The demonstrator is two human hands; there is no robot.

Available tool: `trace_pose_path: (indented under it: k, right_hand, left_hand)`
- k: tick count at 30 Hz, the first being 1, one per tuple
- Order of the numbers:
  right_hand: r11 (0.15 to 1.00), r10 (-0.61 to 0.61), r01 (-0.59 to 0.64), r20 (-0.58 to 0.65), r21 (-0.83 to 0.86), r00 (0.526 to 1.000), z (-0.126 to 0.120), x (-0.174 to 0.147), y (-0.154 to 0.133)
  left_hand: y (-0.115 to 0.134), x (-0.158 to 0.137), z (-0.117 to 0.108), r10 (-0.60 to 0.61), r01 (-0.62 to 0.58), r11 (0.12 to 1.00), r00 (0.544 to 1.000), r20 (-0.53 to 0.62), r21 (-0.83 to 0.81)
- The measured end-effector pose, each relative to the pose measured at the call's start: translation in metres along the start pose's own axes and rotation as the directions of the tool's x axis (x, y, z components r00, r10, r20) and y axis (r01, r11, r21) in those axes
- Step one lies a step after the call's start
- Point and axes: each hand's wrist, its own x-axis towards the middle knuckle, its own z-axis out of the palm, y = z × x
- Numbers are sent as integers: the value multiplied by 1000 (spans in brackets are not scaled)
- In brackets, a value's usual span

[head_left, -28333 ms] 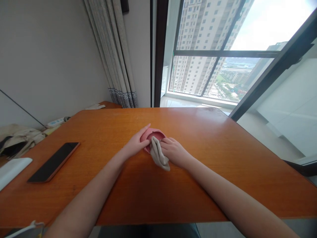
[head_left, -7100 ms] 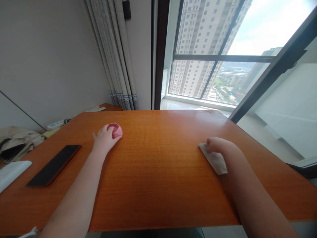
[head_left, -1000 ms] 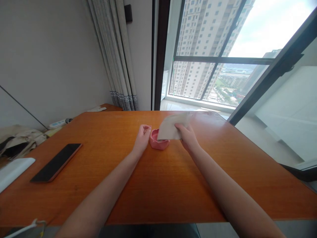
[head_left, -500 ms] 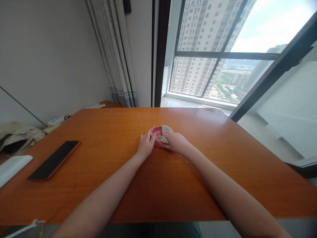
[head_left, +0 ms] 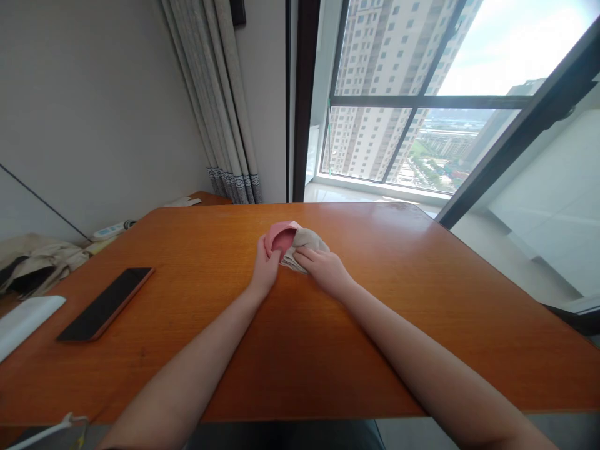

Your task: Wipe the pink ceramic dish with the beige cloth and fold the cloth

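A pink bowl-like dish [head_left: 282,235] is tilted up on its side over the wooden table [head_left: 234,362], its hollow facing me. My left hand [head_left: 265,265] grips its left rim, thumb on the near side and fingers behind. A light grey cloth [head_left: 309,239] covers the dish's right side and hangs in folds below it. My right hand [head_left: 323,265] presses the cloth against the dish, fingers closed over the fabric. The dish's right edge is hidden under the cloth.
A dark-screened phone or tablet [head_left: 105,304] lies at the left, with a white object [head_left: 29,322] beside it. Beyond the left edge are a crumpled beige bag or fabric [head_left: 35,256] and a power strip [head_left: 112,230]. A large window stands behind the table.
The dish has gone from nearly level to tilted up, shifting left and away from me. The cloth has moved out of its hollow onto its right side, and both hands have shifted with them.
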Motion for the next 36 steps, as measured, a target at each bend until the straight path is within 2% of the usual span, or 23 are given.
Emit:
trace_pose_path:
  k: [4, 7, 9, 11, 13, 16, 18, 22, 24, 27, 32, 34, 36]
  right_hand:
    - [999, 39, -40, -82, -8, 996, -2, -3, 11]
    - [999, 39, -38, -158, 7, 987, 3, -3, 0]
    - [999, -21, 27, -172, 33, 985, 7, 0, -10]
    - [993, -86, 97, -149, 67, 985, 11, 3, -16]
    - [990, -84, 99, -143, 101, 986, 14, 4, -19]
    - [989, -4, 32, -186, 146, 982, 15, 2, -19]
    - [985, -15, 48, -198, 163, 980, 14, 1, -17]
    - [976, -145, 167, -160, 140, 976, 7, 2, -8]
    - [976, -172, 189, -156, 107, 973, 4, 3, -2]
    - [980, -147, 166, -164, 111, 975, 4, 3, 4]
    - [973, -54, 90, -168, 214, 984, 9, 3, -5]
    - [971, -71, 106, -164, 216, 984, 9, 4, -11]
    - [970, -123, 151, -153, 190, 981, 8, 6, -12]
  left_hand:
    - [9, 9, -11, 52, -78, 976, 990, 129, 204]
    - [13, 11, -15, 69, -103, 959, 988, 135, 265]
    - [14, 11, -16, 39, -71, 956, 993, 115, 284]
    - [14, 8, -15, -23, -4, 965, 995, 101, 263]
    - [15, 0, -8, -39, 22, 979, 996, 79, 202]
    - [14, -14, 6, 66, -68, 991, 998, 21, 116]
    - [11, -17, 11, 88, -88, 992, 996, 10, 91]
    - [2, -1, 0, 32, -32, 992, 999, 4, 119]
    - [0, 8, -9, 24, -23, 985, 1000, -6, 169]
    - [0, 7, -9, 20, -20, 981, 1000, 3, 195]
    - [-1, -21, 19, 16, -16, 1000, 998, -61, 7]
    - [-1, -24, 22, 27, -27, 1000, 995, -95, -2]
    - [0, -18, 15, 50, -47, 998, 993, -103, 33]
